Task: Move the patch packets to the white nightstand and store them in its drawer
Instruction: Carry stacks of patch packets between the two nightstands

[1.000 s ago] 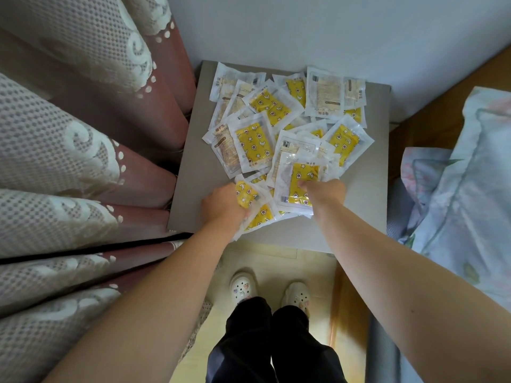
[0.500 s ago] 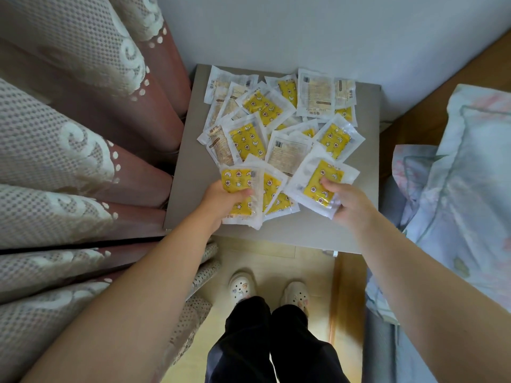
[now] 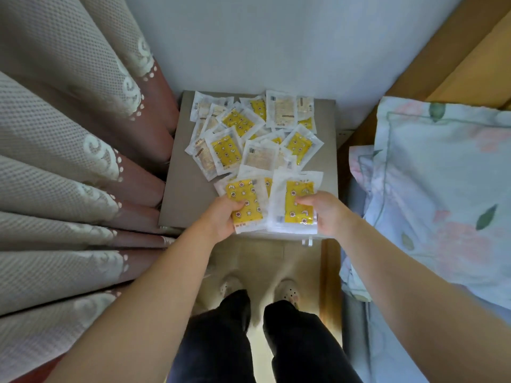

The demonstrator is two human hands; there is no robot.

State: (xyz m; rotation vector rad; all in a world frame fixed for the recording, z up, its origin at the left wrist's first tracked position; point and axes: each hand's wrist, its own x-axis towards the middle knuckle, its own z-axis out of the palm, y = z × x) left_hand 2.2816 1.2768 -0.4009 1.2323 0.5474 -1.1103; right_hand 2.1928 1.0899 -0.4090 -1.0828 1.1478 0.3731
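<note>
Legs: black trousers (image 3: 249,341) and pale clogs (image 3: 287,293) at 6 o'clock, nearest to us.
Left hand (image 3: 221,217): curled round a small fanned left stack (image 3: 244,199) of patch packets, thumb on the yellow star-print face, over the nightstand's 6 o'clock edge.
Right hand (image 3: 326,214): pinched its own right stack (image 3: 293,205), thumb on top and fingers under. We'd say it overlapped the other stack's edge.
Nightstand (image 3: 182,189): greyish-white top, right in front of us.
Loose packets (image 3: 249,134): messy overlapping heap from the centre out to 12 o'clock, some yellow side up, some showing pale printed backs.
Curtain (image 3: 69,161): lacy beige over maroon, at 9 o'clock.
Pillow (image 3: 442,189): floral, at 3 o'clock.
Wall (image 3: 262,45): plain, at 12 o'clock, behind everything.
</note>
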